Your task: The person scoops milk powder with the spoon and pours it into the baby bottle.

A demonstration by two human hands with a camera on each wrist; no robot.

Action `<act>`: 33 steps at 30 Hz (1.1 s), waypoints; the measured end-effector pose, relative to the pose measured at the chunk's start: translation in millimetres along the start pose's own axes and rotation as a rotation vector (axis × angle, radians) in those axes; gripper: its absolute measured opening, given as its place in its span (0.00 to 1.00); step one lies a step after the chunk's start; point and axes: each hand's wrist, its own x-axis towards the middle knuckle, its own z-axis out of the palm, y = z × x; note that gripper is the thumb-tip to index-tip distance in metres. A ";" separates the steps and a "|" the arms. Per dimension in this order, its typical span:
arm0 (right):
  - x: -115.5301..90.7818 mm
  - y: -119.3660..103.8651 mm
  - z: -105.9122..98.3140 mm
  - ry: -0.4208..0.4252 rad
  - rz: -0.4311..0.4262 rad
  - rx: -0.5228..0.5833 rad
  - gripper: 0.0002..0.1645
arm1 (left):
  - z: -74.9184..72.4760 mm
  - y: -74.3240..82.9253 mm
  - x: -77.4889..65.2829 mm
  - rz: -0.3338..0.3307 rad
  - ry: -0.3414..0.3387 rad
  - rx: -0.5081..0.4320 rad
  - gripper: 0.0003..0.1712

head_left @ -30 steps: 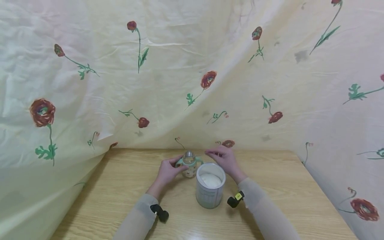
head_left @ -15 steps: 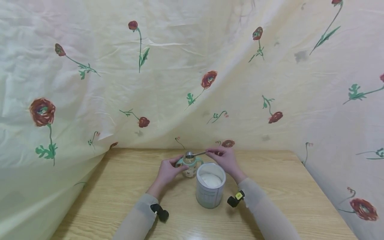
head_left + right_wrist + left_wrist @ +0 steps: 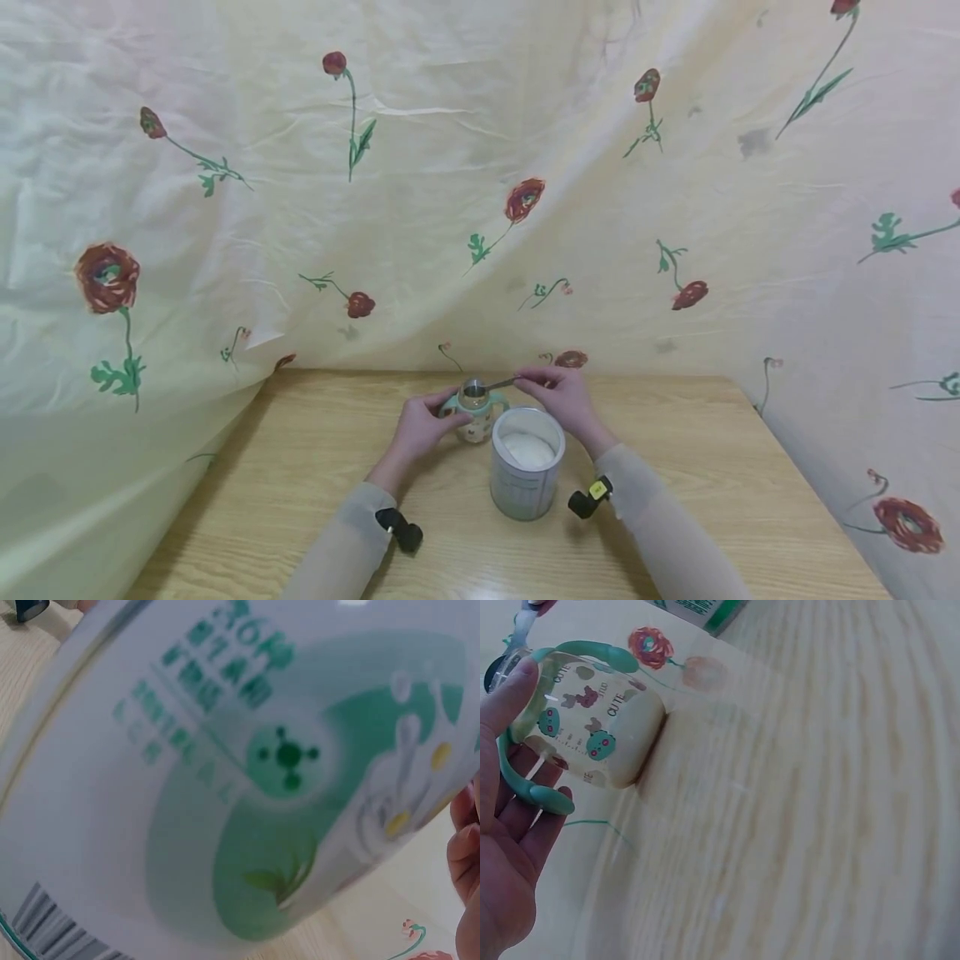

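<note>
One two-handled bottle [image 3: 607, 712] sat gripped in my left hand [image 3: 422, 428]; my right hand [image 3: 566, 402] pinched spoon [image 3: 501, 383], bowl at bottle's mouth; open tin [image 3: 523, 493] stood at bottle's five o'clock.

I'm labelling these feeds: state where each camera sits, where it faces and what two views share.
Head: on the head, facing forward and down at the bottle and can; left hand, right hand and sleeves show.
Left wrist: on that wrist, facing the bottle; left hand at left, a bit of the right hand at top.
Right wrist: on that wrist, facing the can's printed side; mainly part of the right hand shows, at right.
Head and left wrist share the bottle.
</note>
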 end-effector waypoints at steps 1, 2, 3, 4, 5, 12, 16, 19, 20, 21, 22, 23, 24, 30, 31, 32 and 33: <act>-0.1 -0.5 -0.3 -0.004 0.019 0.015 0.12 | 0.0 0.8 -0.1 0.003 -0.002 0.005 0.35; 0.2 -0.8 -0.6 -0.008 0.040 0.030 0.13 | -0.2 1.7 -0.4 0.004 -0.002 0.012 0.35; 0.4 -1.3 -0.8 -0.012 0.062 0.045 0.14 | -0.4 2.4 -0.6 0.006 -0.002 0.019 0.35; 0.7 -1.6 -0.9 -0.017 0.084 0.060 0.15 | -0.7 3.1 -0.9 0.007 -0.002 0.024 0.34; 1.1 -2.0 -1.0 -0.022 0.106 0.072 0.15 | -1.0 3.5 -1.1 0.009 -0.002 0.028 0.34; 3.5 -3.9 -1.9 -0.046 0.199 0.110 0.19 | -1.5 4.7 -1.1 0.020 -0.004 0.033 0.35; 2.3 -4.6 -3.4 -0.042 0.274 0.158 0.23 | -0.7 3.5 -1.1 0.034 -0.009 0.032 0.36; 0.8 -4.9 -7.2 -0.036 0.335 0.214 0.26 | 0.8 1.9 -1.2 0.041 -0.017 0.039 0.40; -0.1 -5.9 -9.2 -0.031 0.349 0.237 0.27 | 1.4 1.6 -1.4 0.043 -0.020 0.046 0.41; -0.8 -6.4 -11.4 -0.022 0.365 0.256 0.28 | 1.7 1.9 -1.7 0.045 -0.023 0.050 0.42; -1.5 -7.0 -13.8 -0.011 0.377 0.274 0.28 | 1.8 2.5 -2.4 0.048 -0.024 0.061 0.43; -2.3 -8.6 -16.5 -0.002 0.388 0.286 0.28 | 1.8 3.5 -3.1 0.055 -0.025 0.071 0.44; -3.7 -10.6 -19.6 0.010 0.398 0.305 0.27 | 1.6 5.1 -4.1 0.061 -0.025 0.079 0.44; -17.7 -30.7 -40.0 0.112 0.411 0.474 0.08 | 2.8 19.0 -13.9 0.142 0.042 0.099 0.40; -20.2 -34.8 -43.2 0.131 0.400 0.505 0.06 | 3.6 22.3 -16.0 0.164 0.062 0.092 0.40; -22.9 -39.2 -46.5 0.147 0.388 0.518 0.06 | 4.6 25.9 -18.0 0.192 0.079 0.080 0.39; -25.4 -43.5 -49.9 0.161 0.376 0.529 0.06 | 5.7 29.6 -20.2 0.217 0.093 0.066 0.38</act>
